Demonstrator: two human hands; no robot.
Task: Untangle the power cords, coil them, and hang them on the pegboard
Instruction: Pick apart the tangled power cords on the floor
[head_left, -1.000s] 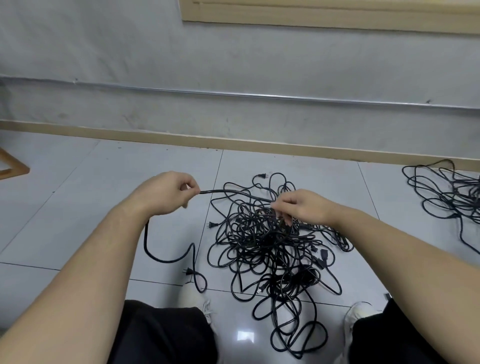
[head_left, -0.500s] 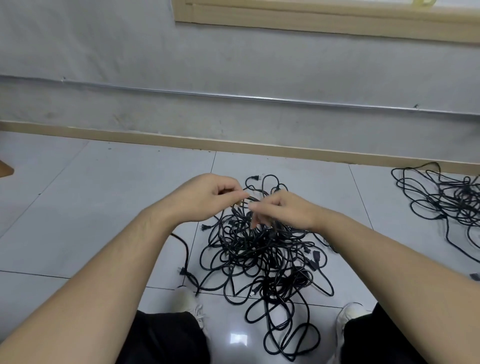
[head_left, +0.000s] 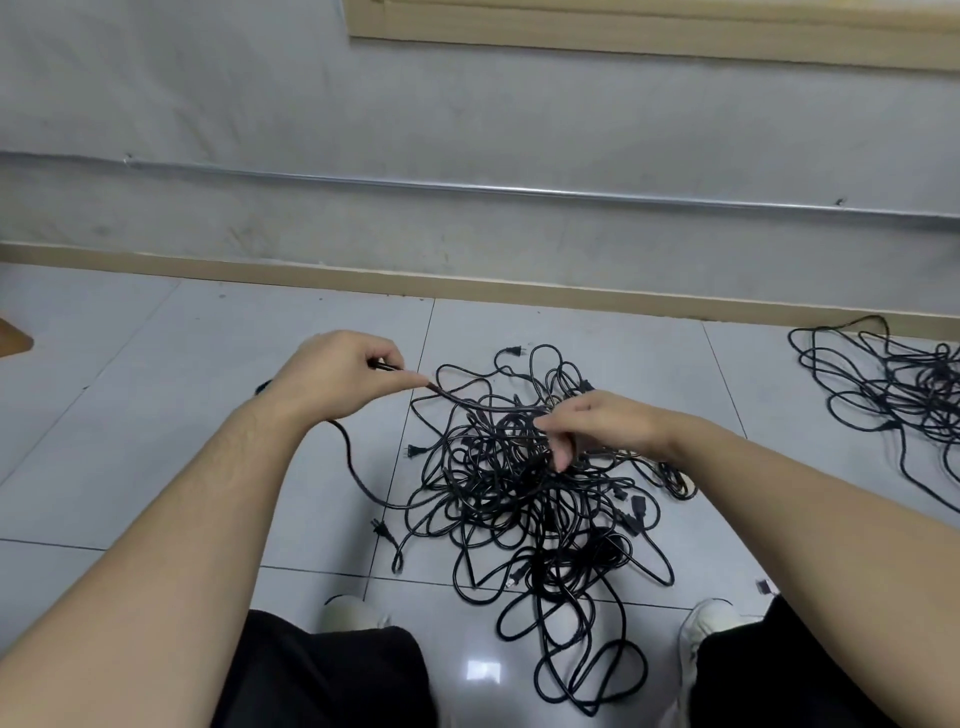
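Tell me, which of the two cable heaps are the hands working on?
The big tangle between the feet; the other heap lies untouched at far right.

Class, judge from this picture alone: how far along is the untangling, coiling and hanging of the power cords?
Done: nothing visible; no coiled cord and no pegboard in view. In hand: the left hand pinches one cord drawn out of the main tangle, where the right hand grips strands. Left: that whole tangle, a second pile by the wall, then all coiling and hanging.
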